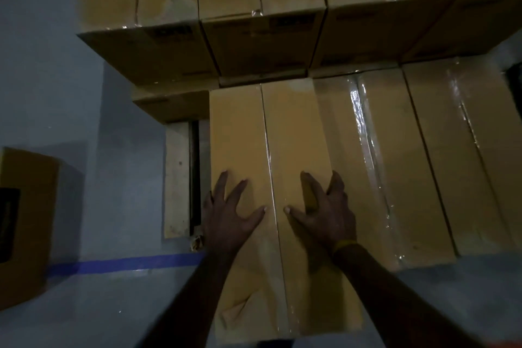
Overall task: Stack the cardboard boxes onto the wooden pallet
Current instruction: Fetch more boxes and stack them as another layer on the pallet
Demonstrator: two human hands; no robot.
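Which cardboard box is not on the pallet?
The box at the far left, standing alone on the floor, apart from the stacked boxes.

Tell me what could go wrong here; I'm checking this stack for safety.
The box under both hands overhangs the pallet's near edge, so it may tip toward the person. The left hand and right hand only press flat, without a grip. The dim light hides gaps between boxes.
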